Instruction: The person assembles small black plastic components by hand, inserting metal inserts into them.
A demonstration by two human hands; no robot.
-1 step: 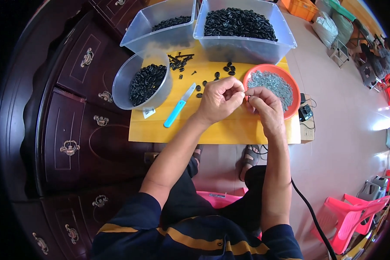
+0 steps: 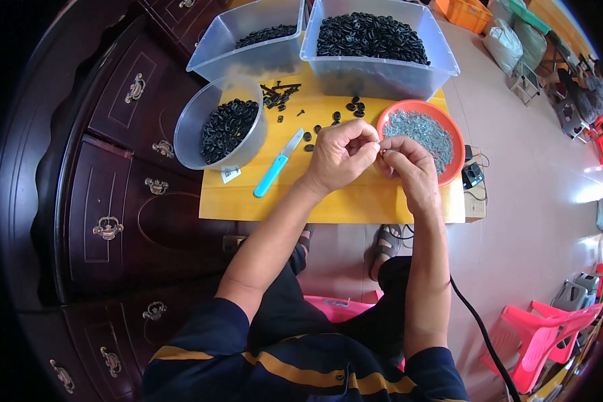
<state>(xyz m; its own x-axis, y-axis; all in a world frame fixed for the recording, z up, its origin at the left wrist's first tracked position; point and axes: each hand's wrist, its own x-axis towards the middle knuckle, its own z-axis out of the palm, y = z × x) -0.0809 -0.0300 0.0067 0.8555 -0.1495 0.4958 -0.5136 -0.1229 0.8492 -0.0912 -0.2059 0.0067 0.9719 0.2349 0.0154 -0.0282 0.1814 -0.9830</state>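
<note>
Right over the middle of the yellow table (image 2: 355, 201) the two hands meet, fingertips pressed together. Furthest to the left of that meeting point stands the round clear bowl (image 2: 193, 137), heaped with black rings, at the table's left edge. Behind it, at the table's far side, sits a clear rectangular bin (image 2: 248, 57) with a thin layer of black pieces. Between the bowl and the hands lies a blue-handled knife (image 2: 277, 172), flat on the table and pointing away from the person — nothing touches it. A scatter of loose black parts (image 2: 281, 95) lies just beyond the knife, near the bins.

The left hand (image 2: 340, 155) is curled nearly closed, thumb and forefinger pinched at its right side, where it touches the other hand. What sits inside that pinch is too small to make out; only a hint of something small and orange shows at the point of contact. The right hand (image 2: 407, 164) is likewise curled, its fingertips bunched tightly against the left hand's — the two are together, clamped on the same tiny piece.

Beyond the hands stands a second, larger clear bin (image 2: 382, 77) full of black rings. Just right of the right hand rests the orange bowl (image 2: 454, 144) of small silvery metal pieces, at the table's right edge.
</note>
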